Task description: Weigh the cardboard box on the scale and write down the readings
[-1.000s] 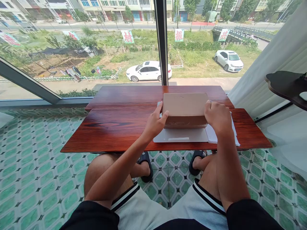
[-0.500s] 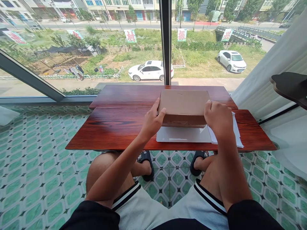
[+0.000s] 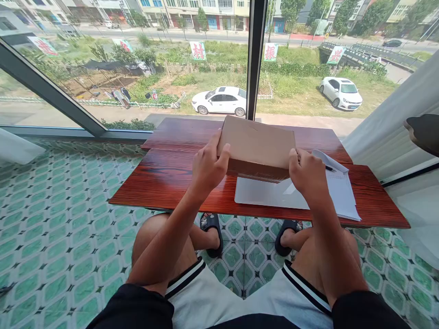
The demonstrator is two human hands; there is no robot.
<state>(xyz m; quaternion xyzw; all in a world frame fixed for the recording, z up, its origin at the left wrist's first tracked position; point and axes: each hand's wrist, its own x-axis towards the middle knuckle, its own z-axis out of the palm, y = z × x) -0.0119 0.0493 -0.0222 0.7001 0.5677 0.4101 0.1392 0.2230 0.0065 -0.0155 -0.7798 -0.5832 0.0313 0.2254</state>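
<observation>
A brown cardboard box [image 3: 257,142] is held between my two hands, above the wooden table and a flat silver-grey panel like a closed laptop [image 3: 267,194]. My left hand [image 3: 210,162] grips the box's left end, thumb on the near edge. At the right end, my right hand [image 3: 307,171] has its fingers closed on the corner. The box is slightly tilted, its left end higher in view. White paper sheets [image 3: 345,194] lie to the right of the panel, partly behind my right wrist, with a dark pen [image 3: 329,168] on them.
The reddish wooden table [image 3: 164,176] has a gap between its boards and a pointed front left corner. Beyond it stands a window with a dark frame post [image 3: 255,59]. A white curtain [image 3: 387,123] hangs on the right, near a dark curved object [image 3: 425,132].
The box has shifted left and turned, its left end rising in view, with both hands still on it. More of the papers and the pen now show. The whole view has tilted slightly.
</observation>
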